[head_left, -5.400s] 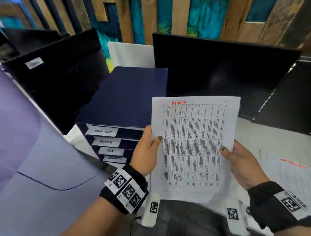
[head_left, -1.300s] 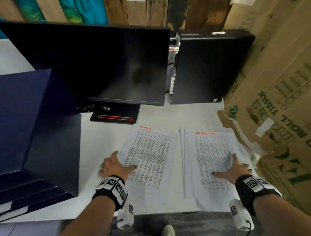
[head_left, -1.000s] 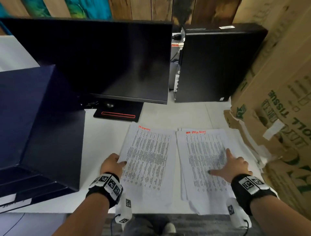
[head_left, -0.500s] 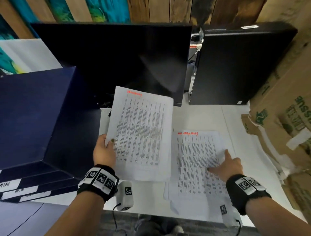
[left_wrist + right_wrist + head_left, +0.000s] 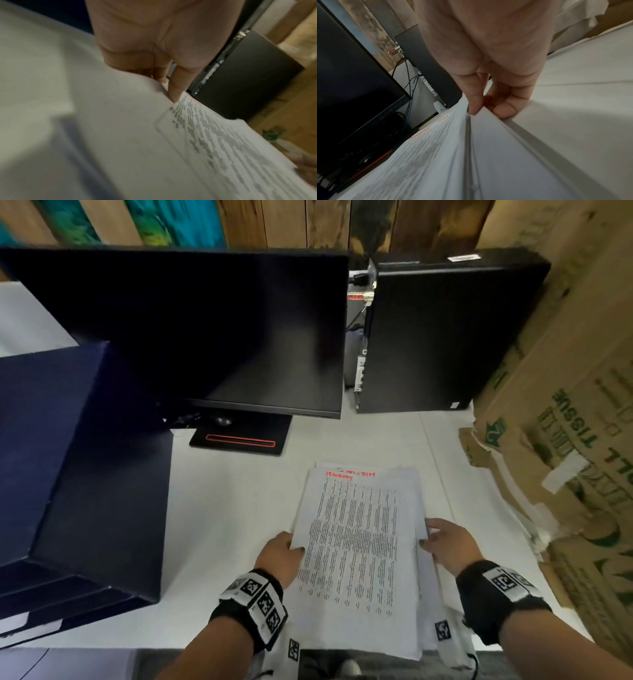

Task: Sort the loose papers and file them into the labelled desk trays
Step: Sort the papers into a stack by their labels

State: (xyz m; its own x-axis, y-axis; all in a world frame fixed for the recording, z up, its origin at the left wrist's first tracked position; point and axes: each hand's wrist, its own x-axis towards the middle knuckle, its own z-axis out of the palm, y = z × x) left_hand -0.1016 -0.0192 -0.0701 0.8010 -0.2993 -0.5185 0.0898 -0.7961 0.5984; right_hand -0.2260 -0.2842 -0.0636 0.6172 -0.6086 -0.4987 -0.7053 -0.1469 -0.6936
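Observation:
One stack of printed papers (image 5: 359, 546) with red handwriting along its top lies on the white desk (image 5: 233, 508) in front of me. My left hand (image 5: 284, 553) pinches the stack's left edge, thumb on the top sheet (image 5: 223, 142). At the right edge my right hand (image 5: 445, 542) pinches the papers (image 5: 436, 155), thumb above and fingers below. The dark blue tray stack (image 5: 68, 460) stands at the left, with white labels (image 5: 30, 625) showing on its lower fronts.
A black monitor (image 5: 191, 330) on its stand (image 5: 239, 436) fills the back of the desk, with a black computer tower (image 5: 445, 337) to its right. Cardboard boxes (image 5: 565, 440) crowd the right side. Cables (image 5: 409, 83) run behind the monitor.
My left hand lifted the left sheaf and laid it onto the right pile, making one stack. My right hand went from pressing flat on the pile to pinching its right edge.

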